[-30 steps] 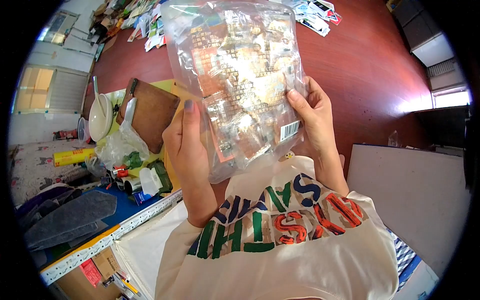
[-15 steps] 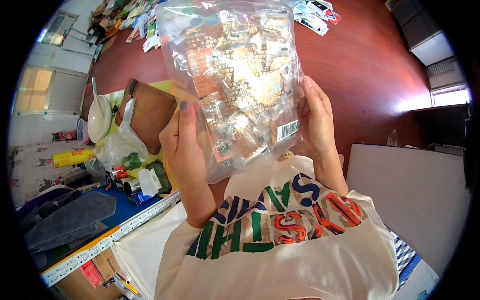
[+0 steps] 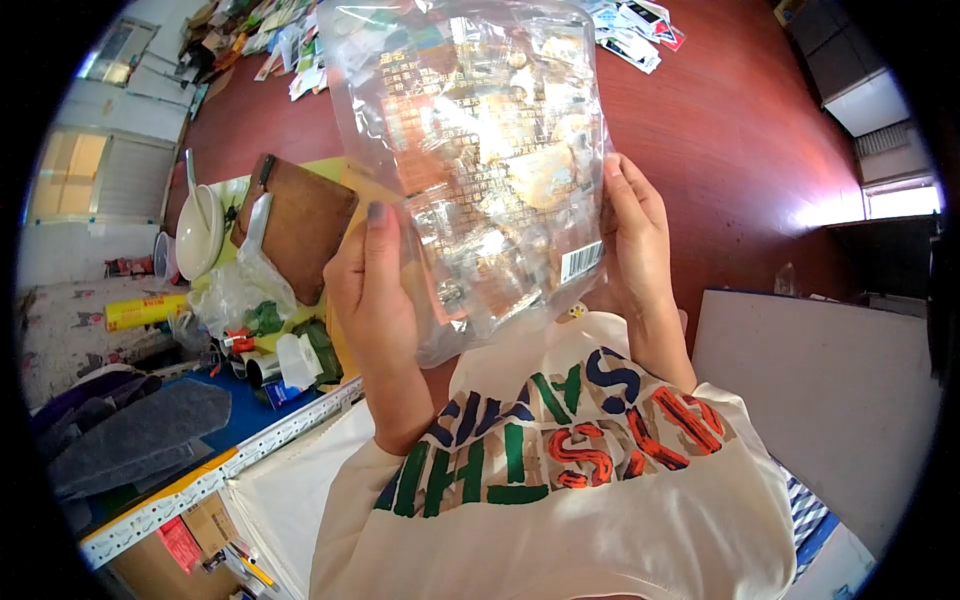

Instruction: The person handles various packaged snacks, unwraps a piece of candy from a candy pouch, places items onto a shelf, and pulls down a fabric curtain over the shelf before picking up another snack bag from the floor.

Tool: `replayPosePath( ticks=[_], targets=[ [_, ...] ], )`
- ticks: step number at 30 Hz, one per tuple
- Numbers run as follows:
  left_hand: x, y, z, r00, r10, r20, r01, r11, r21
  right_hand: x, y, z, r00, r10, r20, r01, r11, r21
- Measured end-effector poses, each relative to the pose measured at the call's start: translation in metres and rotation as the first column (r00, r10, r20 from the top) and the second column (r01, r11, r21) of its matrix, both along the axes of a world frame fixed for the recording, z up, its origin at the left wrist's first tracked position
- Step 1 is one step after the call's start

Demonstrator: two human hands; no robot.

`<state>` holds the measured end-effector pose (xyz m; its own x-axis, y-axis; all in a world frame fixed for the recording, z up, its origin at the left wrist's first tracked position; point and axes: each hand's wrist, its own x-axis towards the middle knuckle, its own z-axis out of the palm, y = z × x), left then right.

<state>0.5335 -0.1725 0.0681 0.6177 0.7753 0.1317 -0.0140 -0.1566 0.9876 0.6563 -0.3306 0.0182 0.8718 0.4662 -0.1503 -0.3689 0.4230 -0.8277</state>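
Observation:
A clear plastic food package (image 3: 480, 170) with printed text and a barcode fills the upper middle of the view. Small wrapped pieces show through it, partly washed out by glare. My left hand (image 3: 375, 285) grips its left edge, thumb on the front. On the right edge, my right hand (image 3: 637, 225) holds it the same way, thumb in front. The fingers behind the package are hidden. It is held up in front of my chest, tilted so the printed side faces me.
Left of me, a table carries a brown cutting board (image 3: 300, 225), a knife (image 3: 255, 225), a white pan (image 3: 200, 235), a yellow roll (image 3: 145, 312) and grey cloths (image 3: 150, 435). Papers (image 3: 630, 30) lie piled on the red floor (image 3: 720, 130). A white board (image 3: 810, 390) stands at right.
The package has shifted very slightly right and down in the view. Both hands keep hold of its edges.

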Motion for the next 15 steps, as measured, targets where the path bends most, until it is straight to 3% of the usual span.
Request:
replayPosePath(
  ticks=[15],
  targets=[
    [0.0005,-0.0053,0.0047,0.998,-0.043,0.054,0.045,0.998,-0.032,-0.0005,0.0012,-0.0060,0.999,0.010,-0.037,-0.009,0.999,0.038]
  ],
)
